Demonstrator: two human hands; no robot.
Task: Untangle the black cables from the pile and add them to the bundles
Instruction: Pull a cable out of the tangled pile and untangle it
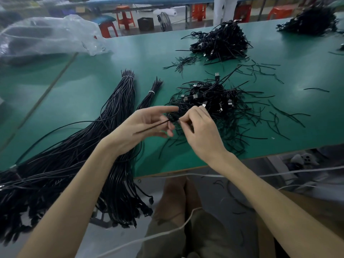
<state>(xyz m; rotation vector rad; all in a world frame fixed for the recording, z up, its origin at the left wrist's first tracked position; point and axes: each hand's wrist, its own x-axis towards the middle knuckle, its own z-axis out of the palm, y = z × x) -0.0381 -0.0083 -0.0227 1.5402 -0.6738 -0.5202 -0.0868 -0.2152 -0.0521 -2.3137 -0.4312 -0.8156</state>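
Far left, a crumpled clear plastic bag (46, 36) sits at the back of the green table (89, 58). Next right, the big bundle (104, 127) of straightened black cables lies lengthwise, its far end cinched by a white tie (128, 76) and its near end spilling over the table's front edge. Just beside it is the small bundle (149, 98), thinner, with its own white tie near the far end.

Left hand (141, 127) is above the table's front part, palm turned inward, index finger stretched straight out and lower fingers curled round a black cable (154, 126) that runs across the palm. Right hand (199, 131) meets it fingertip to fingertip – thumb and fingers pinch a small coiled knot of the same cable between the two hands. Both grips are closed on the cable, which is held up off the table just left of the pile.

The pile (221, 107) lies right behind the right hand – tangled black leads with silver USB plugs showing, loose strands fanning out around it. Farther back is a second heap (221, 41), with short loose black pieces (186, 62) scattered on its left. A third heap (310, 21) sits at the far right corner.

Behind the table, orange stools (125, 17). Below the table edge, a white cord (167, 232) crosses the person's lap.
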